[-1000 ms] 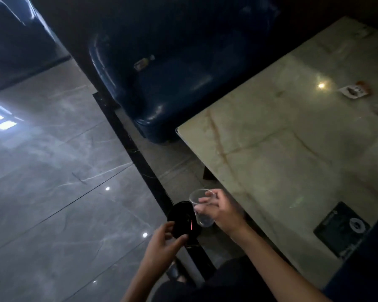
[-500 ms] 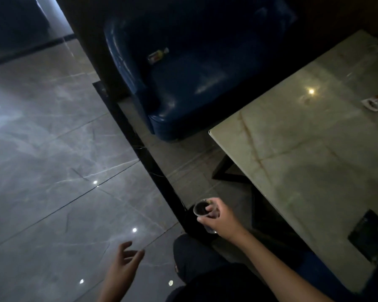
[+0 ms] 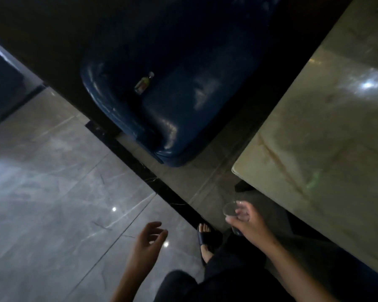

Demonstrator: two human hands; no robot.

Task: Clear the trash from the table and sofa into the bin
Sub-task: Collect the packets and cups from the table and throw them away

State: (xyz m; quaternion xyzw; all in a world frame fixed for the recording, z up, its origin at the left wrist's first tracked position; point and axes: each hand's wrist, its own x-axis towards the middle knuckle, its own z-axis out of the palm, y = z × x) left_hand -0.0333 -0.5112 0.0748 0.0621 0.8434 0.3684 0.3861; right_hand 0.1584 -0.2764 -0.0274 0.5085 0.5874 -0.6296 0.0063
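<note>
— So, starting at the left: what is the left hand (image 3: 147,240) doing?
— Nothing yet; it hangs over the grey floor (image 3: 52,203) with the fingers spread and loosely curled, grasping no object.
— And the trash on the sofa (image 3: 172,110)?
— A small bottle (image 3: 144,83) lies on its side on the blue seat, close to the armrest; its long axis runs diagonally, the cap end up and to the right, the base down and to the left; it sits up and away from both hands, well apart from either.
— Which hand is nearer?
— By my reading the empty left one; the bottle lies almost straight ahead of it, while the right would have to cross leftward, and it is busy.
— Busy with what?
— The right hand (image 3: 246,219) is closed around a clear plastic cup (image 3: 231,209), held upright with the rim showing above the fingers, just off the corner of the marble counter (image 3: 314,149).
— Is the bin anywhere?
— Not in view; a sandalled foot (image 3: 204,235) shows between the hands, nothing more; so the cup is not yet binned, and the bottle is untouched.
— Then the reach?
— Forward with the left, I judge, the grip set across that diagonal.
</note>
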